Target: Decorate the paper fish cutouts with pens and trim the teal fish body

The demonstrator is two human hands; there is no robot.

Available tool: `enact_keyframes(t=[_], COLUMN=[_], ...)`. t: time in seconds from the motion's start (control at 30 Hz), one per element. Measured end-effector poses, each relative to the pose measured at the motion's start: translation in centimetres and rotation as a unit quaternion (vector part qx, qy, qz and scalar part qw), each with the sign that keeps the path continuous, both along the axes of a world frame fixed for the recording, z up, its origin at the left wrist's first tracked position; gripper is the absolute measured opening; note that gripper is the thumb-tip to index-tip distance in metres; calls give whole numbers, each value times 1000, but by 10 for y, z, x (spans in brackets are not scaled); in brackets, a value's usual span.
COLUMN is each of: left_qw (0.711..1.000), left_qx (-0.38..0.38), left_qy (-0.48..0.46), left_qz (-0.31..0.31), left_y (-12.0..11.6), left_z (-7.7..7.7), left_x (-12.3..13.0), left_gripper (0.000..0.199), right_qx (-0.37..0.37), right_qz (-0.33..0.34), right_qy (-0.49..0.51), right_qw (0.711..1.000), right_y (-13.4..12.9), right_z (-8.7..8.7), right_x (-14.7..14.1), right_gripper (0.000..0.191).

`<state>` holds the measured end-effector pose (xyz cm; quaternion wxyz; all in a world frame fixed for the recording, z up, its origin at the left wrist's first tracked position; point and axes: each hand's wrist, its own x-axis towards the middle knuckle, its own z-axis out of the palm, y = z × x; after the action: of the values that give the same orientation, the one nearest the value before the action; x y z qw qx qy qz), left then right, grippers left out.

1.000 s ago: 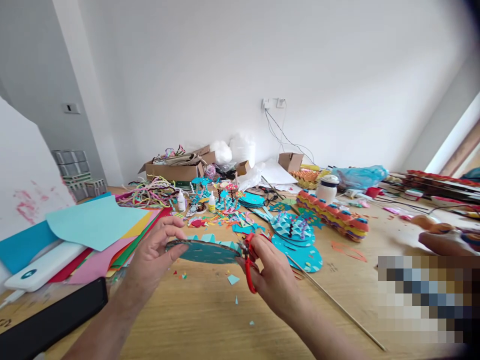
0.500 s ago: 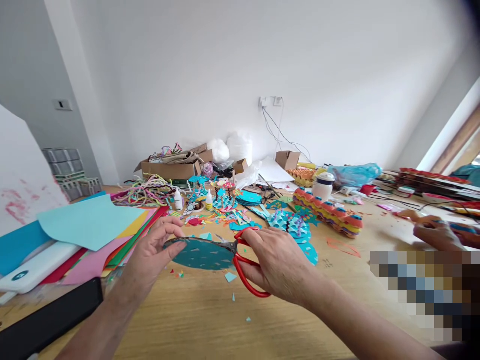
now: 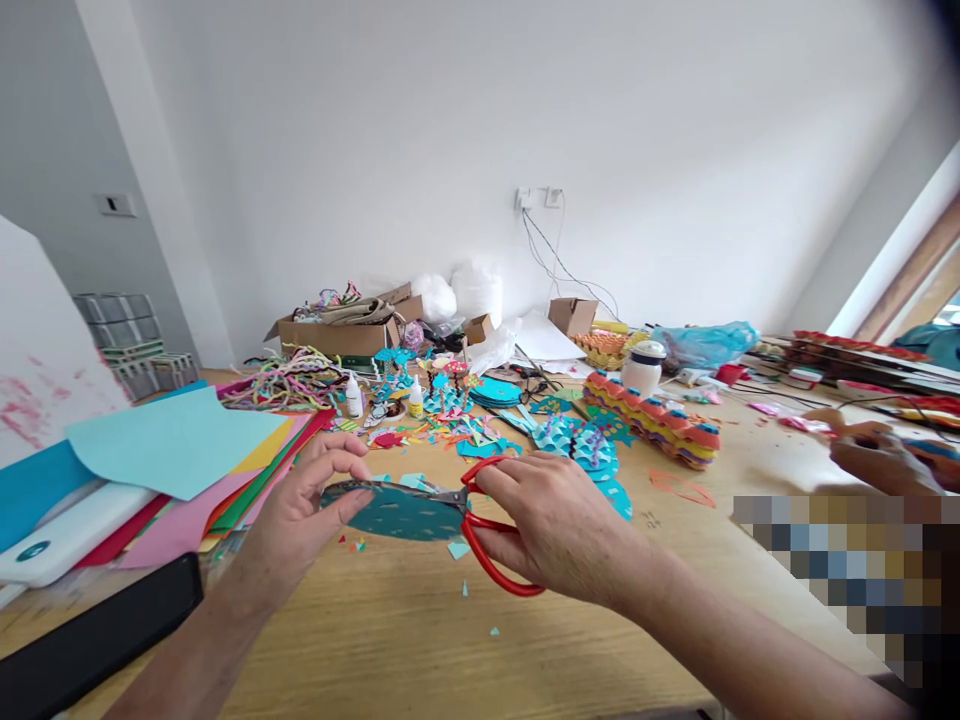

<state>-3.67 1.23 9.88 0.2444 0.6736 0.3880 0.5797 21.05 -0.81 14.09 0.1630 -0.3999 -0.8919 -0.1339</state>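
My left hand [image 3: 319, 500] pinches the left edge of a flat, rounded blue cardboard piece [image 3: 409, 515] with lighter flecks on it, held tilted above the table. Red-handled scissors [image 3: 499, 570] are in my right hand [image 3: 551, 520], fingers through the loops. Their blades lie along the far edge of the cardboard piece and are partly hidden by it, so I cannot tell how wide they stand. Small light-blue paper scraps [image 3: 458, 550] lie on the table below. Past my right hand are blue pieces with pale scalloped paper [image 3: 574, 440].
Coloured paper sheets [image 3: 180, 440], a white device [image 3: 71, 530] and a black phone [image 3: 97, 640] lie at the left. Glue bottles [image 3: 354, 396] and scraps stand beyond my hands. Painted egg cartons [image 3: 652, 420] and a white jar [image 3: 643, 370] are at the right, near another person's hand [image 3: 874, 455].
The whole view has shifted slightly. The scissors have turned a little at the cardboard's edge, and their blades show less. My left hand keeps its pinch.
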Motion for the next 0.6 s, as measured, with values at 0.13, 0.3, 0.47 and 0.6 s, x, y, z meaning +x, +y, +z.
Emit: enact_keyframes(t=[0.13,0.3,0.47,0.6], left_qw=[1000,999,999,999], left_qx=[-6,-18,-15,9], left_qy=[19,21,26,47], left_qz=[-3,-17,-24,-24], left_y=[-2,-4,-5,-5], left_z=[2,3,3,3], left_x=[1,1,0,0], left_gripper=[6,5,5,3], right_qx=[0,8,6,-8], right_qz=[4,29,33,28], right_qy=[-20,-14,-21,-35], right_qw=[1000,999,999,999], right_y=[0,0,-2,-2], right_z=[2,5,8,6], right_x=[0,0,1,1], right_gripper=[22,22,21,19])
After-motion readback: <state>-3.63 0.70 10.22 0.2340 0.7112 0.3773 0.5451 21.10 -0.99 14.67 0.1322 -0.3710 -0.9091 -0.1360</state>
